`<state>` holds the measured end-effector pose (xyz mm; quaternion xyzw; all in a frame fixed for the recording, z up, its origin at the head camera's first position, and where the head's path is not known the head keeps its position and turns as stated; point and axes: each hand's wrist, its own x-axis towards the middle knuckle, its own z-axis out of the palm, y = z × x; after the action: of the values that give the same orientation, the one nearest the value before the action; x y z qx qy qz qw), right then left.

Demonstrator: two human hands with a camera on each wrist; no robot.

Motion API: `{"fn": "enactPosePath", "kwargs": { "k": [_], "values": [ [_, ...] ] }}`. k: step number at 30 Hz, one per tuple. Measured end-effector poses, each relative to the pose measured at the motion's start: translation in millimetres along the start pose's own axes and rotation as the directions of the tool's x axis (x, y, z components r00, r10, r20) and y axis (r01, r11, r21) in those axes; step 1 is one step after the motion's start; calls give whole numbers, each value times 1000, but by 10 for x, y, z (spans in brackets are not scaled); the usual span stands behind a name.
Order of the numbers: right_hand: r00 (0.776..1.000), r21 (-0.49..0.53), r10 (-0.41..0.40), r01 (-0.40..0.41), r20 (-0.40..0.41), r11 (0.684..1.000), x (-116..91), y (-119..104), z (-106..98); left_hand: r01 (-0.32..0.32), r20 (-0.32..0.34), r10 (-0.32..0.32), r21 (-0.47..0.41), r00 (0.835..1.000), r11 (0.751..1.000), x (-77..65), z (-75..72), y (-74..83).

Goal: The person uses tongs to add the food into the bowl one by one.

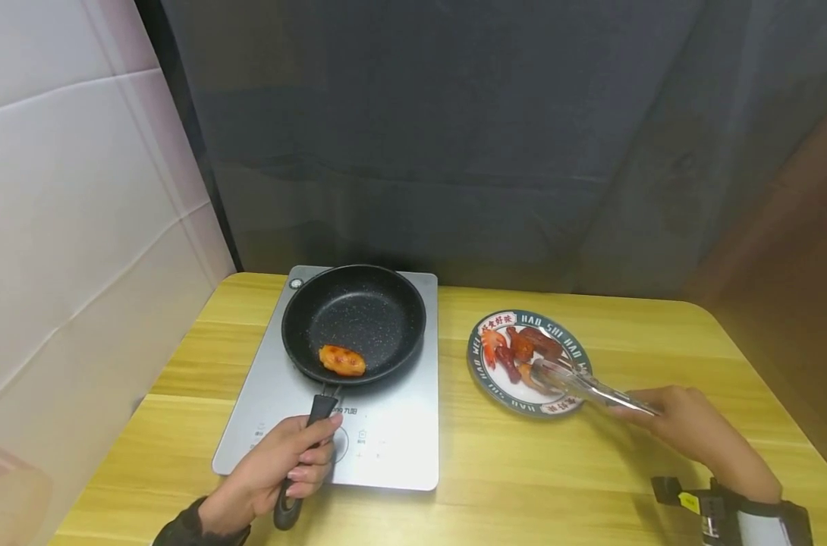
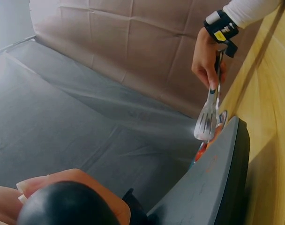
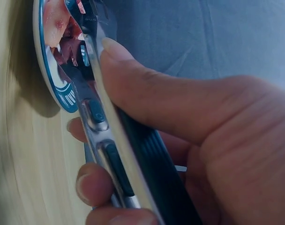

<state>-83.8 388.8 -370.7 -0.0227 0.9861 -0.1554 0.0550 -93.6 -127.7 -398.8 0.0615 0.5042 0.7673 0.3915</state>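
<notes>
My left hand (image 1: 287, 459) grips the black handle (image 1: 323, 407) of a frying pan (image 1: 366, 311), which sits on a flat silver induction cooker (image 1: 403, 447). One glazed orange-brown piece of food (image 1: 342, 360), like a chicken wing, lies in the pan near the handle side. My right hand (image 1: 683, 421) holds metal tongs (image 1: 601, 392), thumb on one arm and fingers on the other in the right wrist view. The tong heads reach over the round plate (image 1: 485, 379), right at an orange-brown piece (image 1: 531, 377) near its front. What lies between the tong heads is partly hidden.
Also on the plate are a red-orange shrimp (image 1: 491, 345), a dark red drumstick (image 1: 507, 362) and other browned meat pieces (image 1: 539, 343). The wooden table (image 1: 495, 478) runs under everything. A dark curtain (image 1: 420, 152) hangs behind, with a pale sheet (image 1: 79, 189) at the left.
</notes>
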Motion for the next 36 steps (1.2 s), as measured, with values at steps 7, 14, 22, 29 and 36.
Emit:
{"fn": "enactPosePath", "kwargs": {
  "k": [7, 14, 22, 29, 36],
  "values": [
    [999, 26, -5, 4, 37, 1000, -2, -46, 10, 12, 11, -12, -7, 1000, 1000, -2, 4, 8],
    [1000, 12, -22, 22, 15, 1000, -14, -78, 25, 4, 17, -4, -3, 1000, 1000, 7, 3, 10],
    [998, -17, -67, 66, -8, 998, -11, -90, 43, -5, 22, 6, -20, 1000, 1000, -2, 2, -13],
    [997, -27, -74, 73, -14, 997, -25, -129, 54, -9, 8, 9, 3, 1000, 1000, -18, 8, 5],
    [991, -69, -126, 123, -43, 990, -43, -157, 80, -5, 4, 5, -2, 1000, 1000, -15, 22, 2]
  ]
}}
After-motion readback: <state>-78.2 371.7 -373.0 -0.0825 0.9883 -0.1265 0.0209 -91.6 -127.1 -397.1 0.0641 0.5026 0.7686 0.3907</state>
